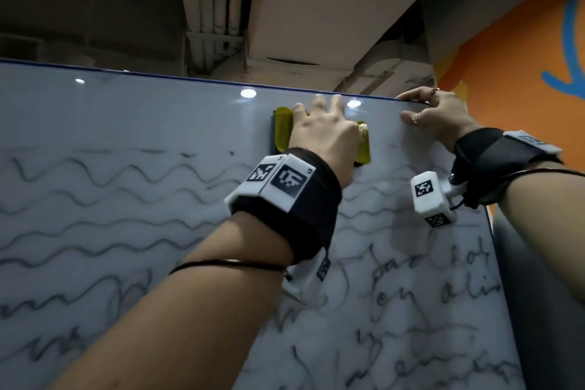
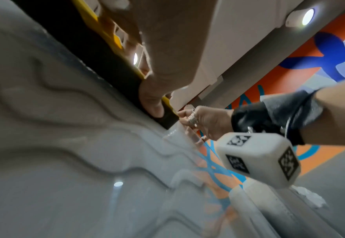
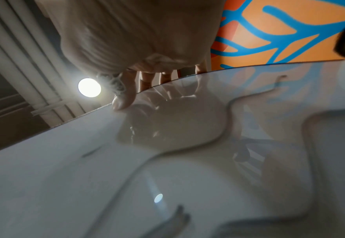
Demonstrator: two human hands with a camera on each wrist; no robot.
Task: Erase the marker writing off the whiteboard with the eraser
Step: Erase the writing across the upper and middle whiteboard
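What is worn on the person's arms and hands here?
Both forearms are bare. Each wrist carries a black strap with white blocks printed with black square markers and a thin black cable. The right hand wears rings; the left hand a gold one.

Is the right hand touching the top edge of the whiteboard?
Touching. In the head view the right hand hooks its fingers over the whiteboard top edge; the right wrist view shows the same.

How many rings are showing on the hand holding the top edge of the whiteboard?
2 on the right hand: one ring at the glossy whiteboard's top edge, another ring lower. Others may be hidden.
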